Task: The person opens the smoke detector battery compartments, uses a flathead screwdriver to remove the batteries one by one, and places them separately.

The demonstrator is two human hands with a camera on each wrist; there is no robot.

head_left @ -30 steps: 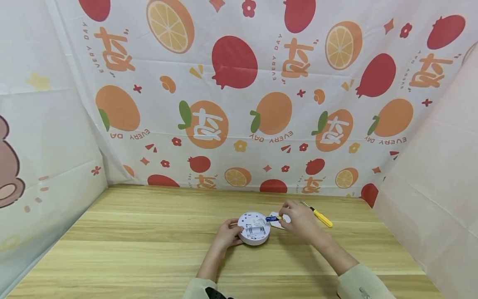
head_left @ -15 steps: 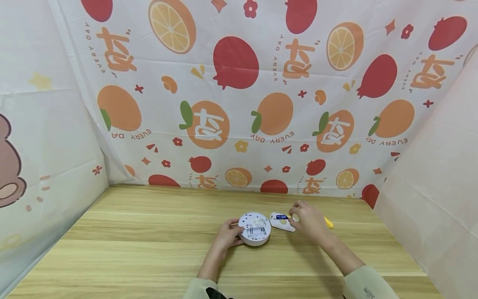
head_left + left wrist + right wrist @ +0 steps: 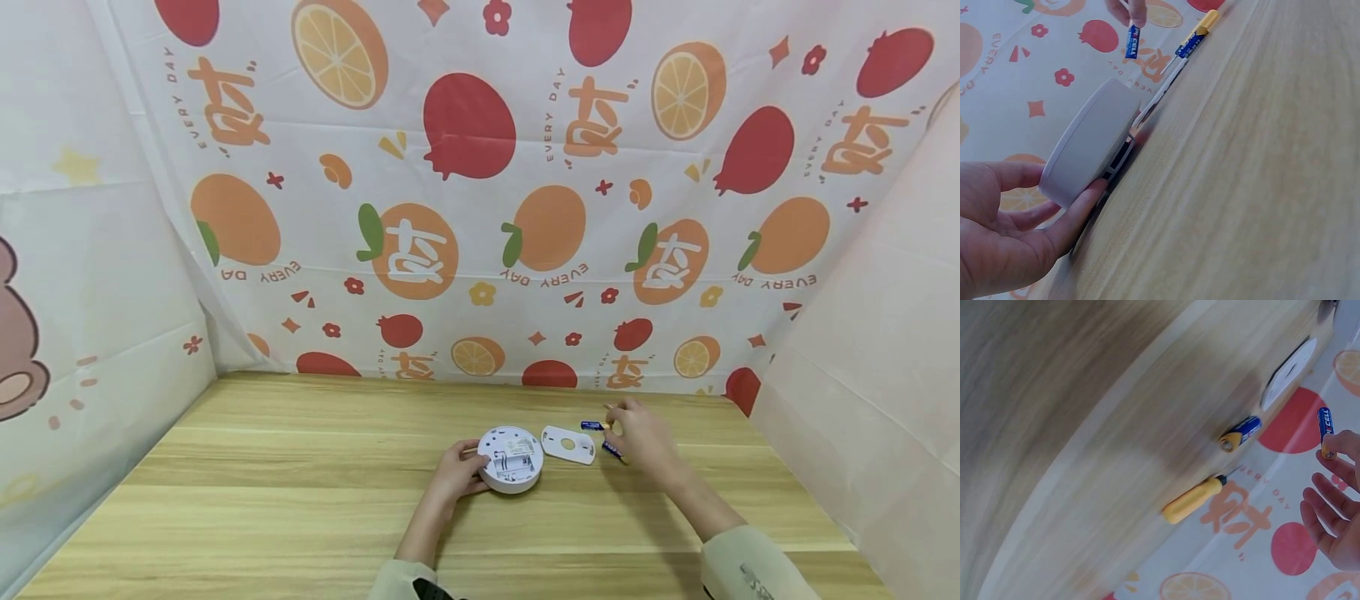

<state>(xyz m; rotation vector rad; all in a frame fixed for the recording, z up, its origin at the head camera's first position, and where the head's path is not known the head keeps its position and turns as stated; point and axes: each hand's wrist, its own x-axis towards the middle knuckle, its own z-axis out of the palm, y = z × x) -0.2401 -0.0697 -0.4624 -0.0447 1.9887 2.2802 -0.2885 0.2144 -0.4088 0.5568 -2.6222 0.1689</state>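
My left hand (image 3: 453,471) grips the side of a round white device (image 3: 512,482), likely a smoke detector, its thumb on the upper face, where the battery compartment shows. In the left wrist view the fingers curve round the device's white rim (image 3: 1091,137). Raised above the table, my right hand (image 3: 643,440) pinches a blue and yellow battery (image 3: 1326,425) between thumb and finger. Another such battery (image 3: 1241,432) lies on the table below that hand. A white oval mounting plate (image 3: 567,445) with a central hole lies between the device and the right hand.
A yellow-handled screwdriver (image 3: 1192,499) lies near the batteries, mostly hidden by the right hand in the head view. The wooden table (image 3: 300,483) meets a fruit-printed cloth (image 3: 480,250) at the back.
Holding the battery, my right hand has moved right, away from the device and past the mounting plate, which is now uncovered. The left hand and device have stayed in place.
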